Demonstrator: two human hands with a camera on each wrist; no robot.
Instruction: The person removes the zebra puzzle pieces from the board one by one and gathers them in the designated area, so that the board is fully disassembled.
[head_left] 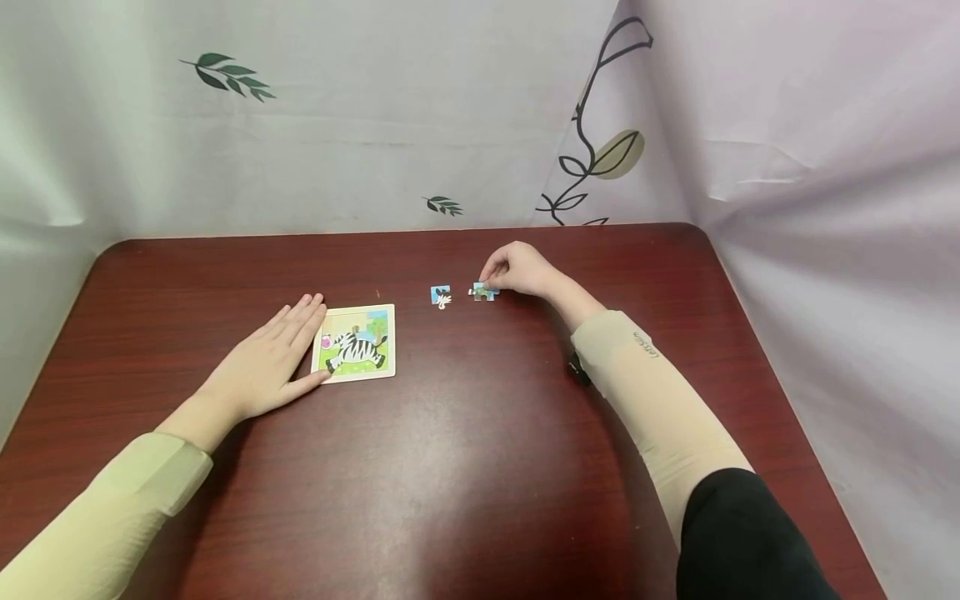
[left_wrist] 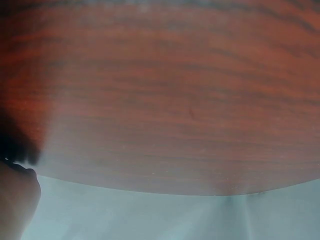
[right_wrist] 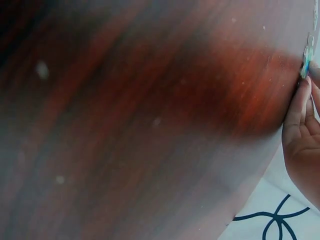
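Note:
A square zebra puzzle board (head_left: 391, 342) with a pale frame lies left of the table's middle. My left hand (head_left: 273, 362) rests flat along its left side, fingers straight, thumb at the lower left corner. Farther right, my right hand (head_left: 521, 268) pinches a green and blue puzzle piece (head_left: 483, 292) between thumb and fingertips, low at the tabletop. In the right wrist view, the right hand (right_wrist: 302, 135) holds that piece at the far right edge. Left of it lies another puzzle piece (head_left: 440, 295), blue with black and white.
The dark red wooden table (head_left: 480, 467) has rounded back corners. A white curtain (head_left: 337, 150) with leaf prints hangs behind it and along the sides. A small black device (head_left: 578, 369) shows under the right forearm.

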